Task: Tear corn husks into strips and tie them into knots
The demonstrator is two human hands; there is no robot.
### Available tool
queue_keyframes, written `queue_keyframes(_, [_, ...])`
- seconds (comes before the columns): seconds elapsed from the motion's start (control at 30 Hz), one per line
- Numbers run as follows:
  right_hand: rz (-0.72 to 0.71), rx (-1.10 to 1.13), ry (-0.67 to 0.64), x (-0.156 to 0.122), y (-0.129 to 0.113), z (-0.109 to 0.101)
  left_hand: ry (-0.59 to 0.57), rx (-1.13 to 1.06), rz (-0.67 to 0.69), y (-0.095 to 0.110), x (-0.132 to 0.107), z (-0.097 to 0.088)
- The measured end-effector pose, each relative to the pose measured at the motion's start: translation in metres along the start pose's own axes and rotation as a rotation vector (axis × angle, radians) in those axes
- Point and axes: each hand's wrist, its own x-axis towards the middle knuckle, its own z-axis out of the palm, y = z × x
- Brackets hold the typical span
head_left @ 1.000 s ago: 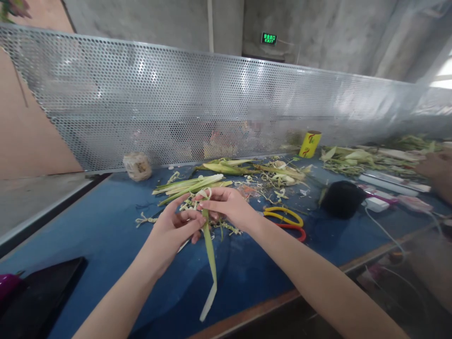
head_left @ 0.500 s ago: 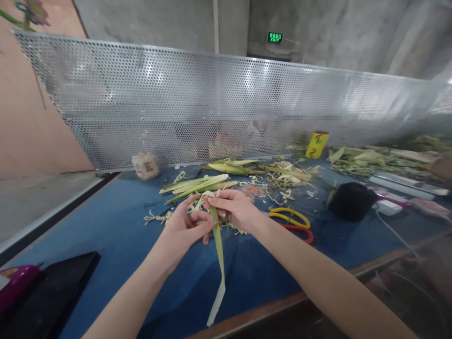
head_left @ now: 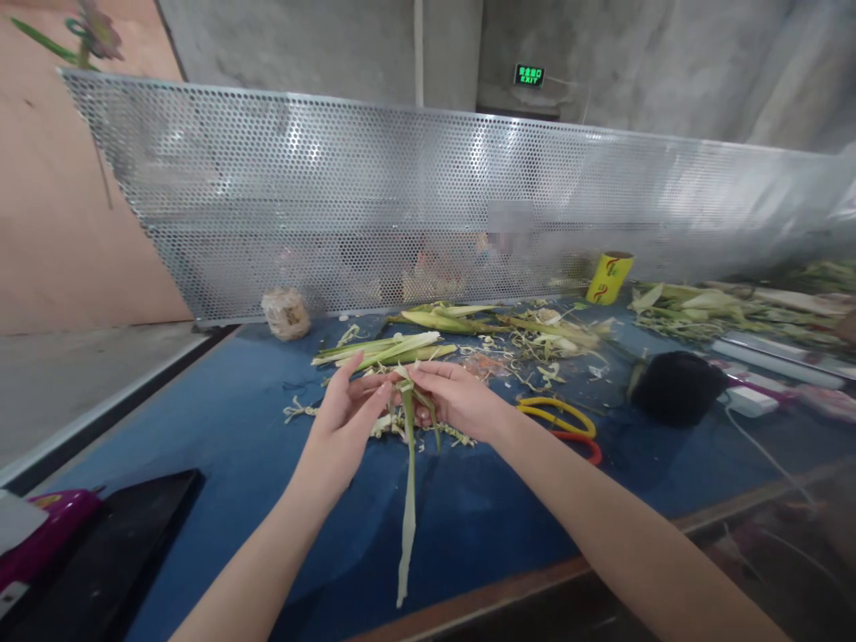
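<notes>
My left hand [head_left: 344,417] and my right hand [head_left: 453,398] meet over the blue table [head_left: 220,419], both pinching the top of a long pale green leaf strip [head_left: 407,499]. The strip hangs down from my fingers toward the table's near edge. Loose husk scraps [head_left: 401,428] lie just beneath my hands. A bundle of green leaf strips [head_left: 381,349] lies behind them.
Yellow-and-red scissors [head_left: 558,419] lie right of my hands, with a black round object [head_left: 675,385] beyond. A yellow cup [head_left: 607,278] and a small jar [head_left: 286,313] stand by the perforated metal screen [head_left: 428,205]. A dark tablet [head_left: 100,553] and purple item [head_left: 46,526] sit at left.
My hands have stayed together on the strip, the left fingers now more extended. The strip hangs narrower, edge-on. The view has shifted slightly left.
</notes>
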Motion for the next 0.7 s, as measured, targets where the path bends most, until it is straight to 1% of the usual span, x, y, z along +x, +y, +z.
queue_keyframes(0.13, [-0.039, -0.1, 0.004, 0.0, 0.0, 0.0, -0.038, 0.076, 0.006, -0.003, 0.0, -0.001])
queue_keyframes(0.23, [-0.071, -0.179, 0.041, 0.0, -0.001, 0.0, -0.063, 0.133, 0.064, -0.006, 0.002, -0.005])
queue_keyframes(0.4, [-0.108, -0.247, 0.064, 0.0, 0.0, -0.002, 0.021, 0.269, 0.145, -0.008, 0.003, -0.008])
queue_keyframes(0.47, [-0.117, -0.246, 0.067, 0.0, 0.002, -0.003, 0.025, 0.345, 0.204, -0.007, 0.0, -0.008])
queue_keyframes(0.53, [-0.114, -0.247, 0.082, 0.0, 0.003, -0.005, -0.001, 0.408, 0.248, -0.004, -0.003, -0.008])
queue_keyframes(0.6, [-0.105, -0.24, 0.104, 0.001, 0.004, -0.006, -0.034, 0.43, 0.251, -0.002, -0.007, -0.007])
queue_keyframes(0.7, [-0.131, -0.223, 0.126, 0.001, 0.005, -0.006, -0.07, 0.368, 0.217, 0.0, -0.008, -0.005])
